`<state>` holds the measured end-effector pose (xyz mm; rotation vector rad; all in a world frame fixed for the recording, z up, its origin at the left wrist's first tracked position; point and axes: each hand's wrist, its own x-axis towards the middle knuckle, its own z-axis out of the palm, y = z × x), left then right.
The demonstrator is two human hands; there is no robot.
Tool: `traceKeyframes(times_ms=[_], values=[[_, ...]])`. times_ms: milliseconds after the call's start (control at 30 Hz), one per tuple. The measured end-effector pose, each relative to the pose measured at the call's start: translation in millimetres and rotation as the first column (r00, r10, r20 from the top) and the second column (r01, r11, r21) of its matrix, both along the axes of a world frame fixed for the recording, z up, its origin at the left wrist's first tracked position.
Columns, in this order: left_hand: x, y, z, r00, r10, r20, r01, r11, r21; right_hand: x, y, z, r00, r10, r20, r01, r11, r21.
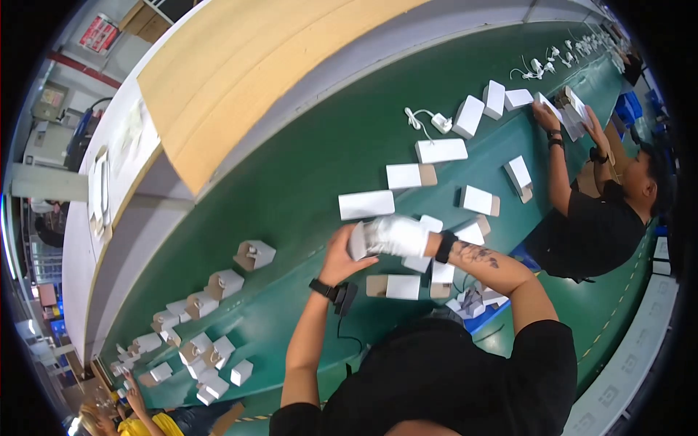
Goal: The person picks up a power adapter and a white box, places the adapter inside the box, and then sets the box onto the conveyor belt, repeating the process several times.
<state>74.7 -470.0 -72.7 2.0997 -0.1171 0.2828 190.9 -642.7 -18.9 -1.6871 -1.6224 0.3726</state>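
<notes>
White box [357, 243], one: apparently open, pinched by the fingers of the left hand [339, 259]. Right hand [413, 236]: just right of these, blurred white; finger state indeterminable. Handling advice: brace gently, sparing the walls. Further boxes [366, 205]: tabletop [305, 200], beyond the fingers.

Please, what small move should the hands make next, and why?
A sensible move might be to steady the white box with the left hand: it grips the box's left end, while the right hand, at the other side, looks white and blurred, its grip unclear.
</notes>
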Motion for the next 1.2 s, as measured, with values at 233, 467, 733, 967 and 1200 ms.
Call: traceKeyframes(times_ms=[233,467,733,967,1200], values=[[6.8,120.2,-54.1,0.832,0.55,0.075,-0.54,0.833,-0.12,217.3,-52.6,-25.8,0.164,-0.78,0.604,0.972,0.231,0.035],[-14.3,122.2,-61.2,0.742,0.659,0.126,-0.661,0.75,-0.028,290.5,-51.2,-100.2,0.216,-0.801,0.559,0.972,0.12,-0.202],[-47.0,-18.1,39.1,0.813,0.556,-0.173,-0.572,0.705,-0.419,133.9,-44.5,44.5,0.516,-0.848,0.122,0.812,0.53,0.246],[-14.4,-90.9,-0.1,0.907,-0.364,-0.213,-0.375,-0.468,-0.8,-58.7,-57.1,34.1,0.622,-0.499,-0.603,0.683,0.722,0.108],[-22.7,-36.2,-58.0,0.859,-0.211,0.467,0.247,-0.627,-0.739,-124.3,-44.2,-0.8,0.816,-0.446,-0.368,0.517,0.848,0.118]])
